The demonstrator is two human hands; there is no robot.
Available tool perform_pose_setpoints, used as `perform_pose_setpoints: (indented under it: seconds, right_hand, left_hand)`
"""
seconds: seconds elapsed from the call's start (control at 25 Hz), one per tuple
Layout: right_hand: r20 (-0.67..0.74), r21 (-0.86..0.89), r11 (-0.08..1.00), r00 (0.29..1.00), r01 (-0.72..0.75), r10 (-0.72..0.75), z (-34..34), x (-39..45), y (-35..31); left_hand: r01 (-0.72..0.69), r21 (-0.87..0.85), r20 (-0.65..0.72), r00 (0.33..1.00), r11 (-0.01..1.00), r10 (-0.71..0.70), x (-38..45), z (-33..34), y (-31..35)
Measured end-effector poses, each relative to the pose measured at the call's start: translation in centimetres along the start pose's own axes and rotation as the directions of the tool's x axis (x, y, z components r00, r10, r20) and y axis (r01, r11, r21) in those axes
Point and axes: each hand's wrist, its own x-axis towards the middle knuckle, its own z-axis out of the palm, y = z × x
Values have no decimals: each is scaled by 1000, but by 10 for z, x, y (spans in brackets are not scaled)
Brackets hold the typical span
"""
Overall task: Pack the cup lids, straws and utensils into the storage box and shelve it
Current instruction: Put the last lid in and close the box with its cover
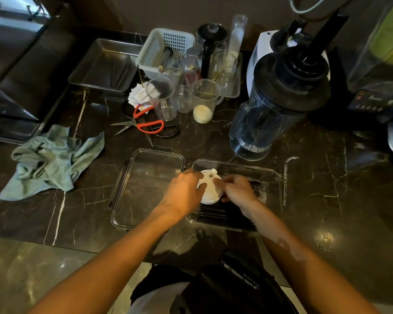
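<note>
Both hands hold a stack of white lids over the clear box on the dark counter.

Largest first: box (275, 177) sits near centre-right, a rigid clear tub with dark straws (216, 215) already lying along its near side; its lid (145, 159) lies flat just to the left, touching or nearly so. Lids (210, 189), a short nested stack with a small tab at the far edge, hang over the box's left half. Left hand (182, 191) curls round the stack's left rim; right hand (237, 190) pinches its right edge with fingertips. I judge the lids light, thin and slick, apt to slide apart, so holding opposite rims with both hands suits them. Straws look light and loose, best taken as a bundle; the box should be lifted by its side walls.
</note>
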Motion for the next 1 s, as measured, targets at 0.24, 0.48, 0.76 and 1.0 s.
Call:
perform_pose_setpoints:
  seconds: [0.24,0.48,0.76,1.0]
  right_hand:
    - [-135,-363,929,983,71,-127,6,-1,0]
    - [-211,-390,854,870,344,-446,11,-44,-43]
    - [179,-599,492,705,631,-687,102,-66,-77]
    - [403,-714,452,842,534,-359,161,-60,-59]
  left_hand:
    - [-50,-267,-82,996,962,29,0,-16,-23]
    - [276,-222,-137,941,935,-310,-1,-42,-101]
    - [463,-167,-39,879,870,-475,-12,-55,-161]
    - [466,-274,15,877,841,-480,-22,-55,-198]
